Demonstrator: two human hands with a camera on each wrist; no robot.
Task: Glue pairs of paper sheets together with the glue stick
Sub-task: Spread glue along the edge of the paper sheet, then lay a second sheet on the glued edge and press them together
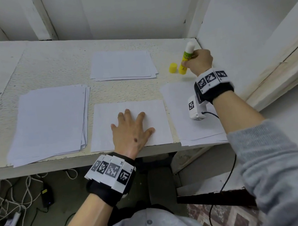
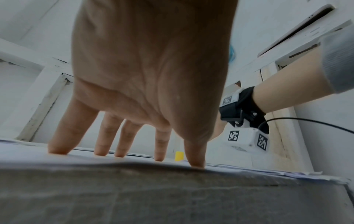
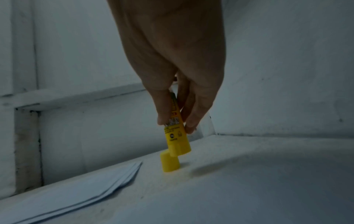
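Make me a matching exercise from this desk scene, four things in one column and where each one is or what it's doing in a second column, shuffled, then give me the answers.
Column one:
1. glue stick
2. yellow cap
3. left hand
4. biggest paper stack

Column two:
A. lies at the table's left end
B. stands on the table, off the stick
C. presses flat on the middle sheet
D. held in the right hand, white tip up

Pairs: 1-D, 2-B, 3-C, 4-A
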